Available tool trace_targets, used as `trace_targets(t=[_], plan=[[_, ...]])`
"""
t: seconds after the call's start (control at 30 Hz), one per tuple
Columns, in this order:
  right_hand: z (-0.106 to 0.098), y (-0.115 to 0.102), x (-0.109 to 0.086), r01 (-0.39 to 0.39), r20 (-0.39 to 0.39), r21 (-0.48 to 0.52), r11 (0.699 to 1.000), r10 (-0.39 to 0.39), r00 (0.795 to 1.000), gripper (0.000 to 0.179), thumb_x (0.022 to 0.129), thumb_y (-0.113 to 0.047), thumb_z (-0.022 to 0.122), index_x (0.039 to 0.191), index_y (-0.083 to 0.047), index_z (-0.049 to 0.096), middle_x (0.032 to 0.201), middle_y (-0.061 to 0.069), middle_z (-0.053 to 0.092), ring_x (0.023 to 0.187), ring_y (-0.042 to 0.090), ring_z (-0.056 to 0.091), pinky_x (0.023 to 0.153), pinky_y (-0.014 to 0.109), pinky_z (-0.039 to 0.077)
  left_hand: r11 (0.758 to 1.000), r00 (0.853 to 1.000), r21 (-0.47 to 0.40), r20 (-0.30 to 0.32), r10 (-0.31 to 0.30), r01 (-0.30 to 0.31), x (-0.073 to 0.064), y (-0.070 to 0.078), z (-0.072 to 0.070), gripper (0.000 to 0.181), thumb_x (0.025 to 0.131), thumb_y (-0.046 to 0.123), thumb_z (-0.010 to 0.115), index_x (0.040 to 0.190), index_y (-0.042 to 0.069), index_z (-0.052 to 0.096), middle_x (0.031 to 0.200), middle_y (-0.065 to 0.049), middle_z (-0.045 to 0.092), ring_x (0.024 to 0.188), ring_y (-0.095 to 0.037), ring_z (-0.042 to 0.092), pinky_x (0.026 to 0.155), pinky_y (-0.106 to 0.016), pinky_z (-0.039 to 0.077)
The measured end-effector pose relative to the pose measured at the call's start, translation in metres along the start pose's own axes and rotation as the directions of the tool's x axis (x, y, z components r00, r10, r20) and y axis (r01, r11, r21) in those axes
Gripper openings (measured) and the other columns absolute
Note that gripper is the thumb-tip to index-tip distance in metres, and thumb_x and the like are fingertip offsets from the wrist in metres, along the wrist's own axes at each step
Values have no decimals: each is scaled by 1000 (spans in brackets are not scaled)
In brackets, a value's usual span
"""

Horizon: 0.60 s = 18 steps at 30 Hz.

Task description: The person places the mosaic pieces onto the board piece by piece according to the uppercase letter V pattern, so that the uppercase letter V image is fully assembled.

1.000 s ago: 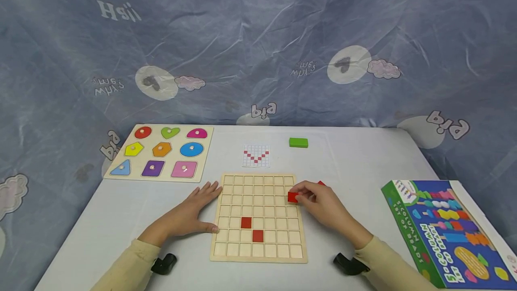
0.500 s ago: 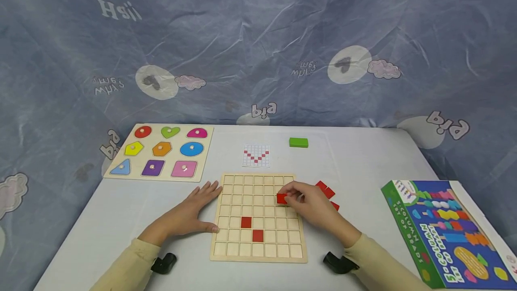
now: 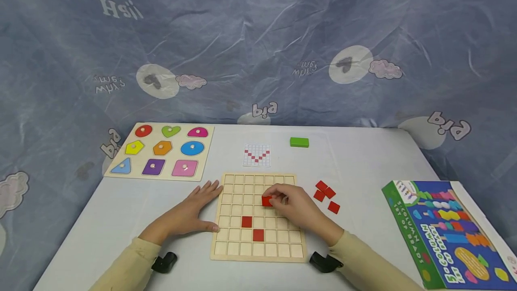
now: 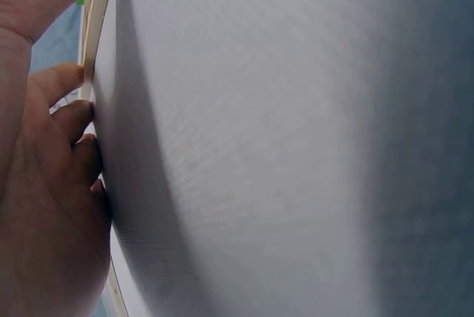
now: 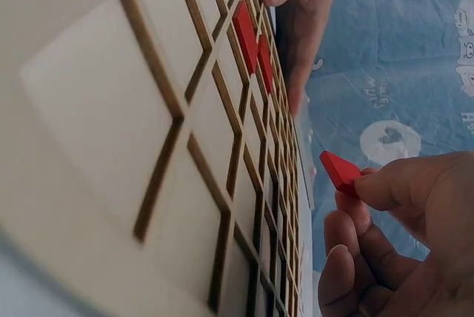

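A wooden grid board (image 3: 258, 258) lies on the table with two red square tiles set in its cells, an upper-left tile (image 3: 246, 222) and a lower-right tile (image 3: 258, 235). My right hand (image 3: 300, 205) pinches another red tile (image 3: 266, 201) between thumb and fingertips above the board's middle. In the right wrist view that held tile (image 5: 341, 172) is raised off the grid. My left hand (image 3: 186, 214) lies with fingers spread, fingertips and thumb at the board's left edge. The left wrist view shows those fingers (image 4: 70, 117) against the wooden edge.
Several loose red tiles (image 3: 333, 207) lie right of the board. Behind it are a pattern card (image 3: 256, 155) with a red V and a green block (image 3: 299, 142). A shape puzzle board (image 3: 159, 152) sits back left, a bead-game box (image 3: 448, 232) at right.
My right hand has carried the red tile leftward from the board's right edge to over its middle, uncovering the loose tiles at right. The left hand stays in place.
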State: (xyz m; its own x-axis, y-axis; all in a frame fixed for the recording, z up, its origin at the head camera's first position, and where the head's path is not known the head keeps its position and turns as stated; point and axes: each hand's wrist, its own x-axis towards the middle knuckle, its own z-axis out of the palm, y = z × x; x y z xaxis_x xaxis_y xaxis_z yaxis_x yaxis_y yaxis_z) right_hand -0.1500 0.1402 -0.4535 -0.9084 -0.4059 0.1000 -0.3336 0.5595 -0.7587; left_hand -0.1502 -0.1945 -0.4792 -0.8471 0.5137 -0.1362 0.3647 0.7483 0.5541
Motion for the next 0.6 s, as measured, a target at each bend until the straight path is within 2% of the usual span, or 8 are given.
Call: trace_targets(t=[0.37, 0.6], plan=[[23, -14, 12, 46, 48, 17, 999, -47, 998, 23, 94, -6, 65, 105, -24, 75, 84, -17, 63, 76, 5, 59, 71, 24, 53, 1000, 1000, -1, 6, -7, 7, 1, 0, 1, 113, 71, 63, 84, 161, 18, 32, 169, -3, 19, 157, -30, 10, 126, -52, 8], [36, -19, 20, 65, 87, -11, 998, -64, 994, 20, 95, -9, 65, 105, -23, 75, 82, -17, 62, 75, 4, 58, 70, 23, 52, 1000, 1000, 9, -3, -11, 11, 1, -1, 2, 114, 70, 65, 83, 161, 20, 32, 169, -2, 20, 157, -29, 11, 126, -52, 9]])
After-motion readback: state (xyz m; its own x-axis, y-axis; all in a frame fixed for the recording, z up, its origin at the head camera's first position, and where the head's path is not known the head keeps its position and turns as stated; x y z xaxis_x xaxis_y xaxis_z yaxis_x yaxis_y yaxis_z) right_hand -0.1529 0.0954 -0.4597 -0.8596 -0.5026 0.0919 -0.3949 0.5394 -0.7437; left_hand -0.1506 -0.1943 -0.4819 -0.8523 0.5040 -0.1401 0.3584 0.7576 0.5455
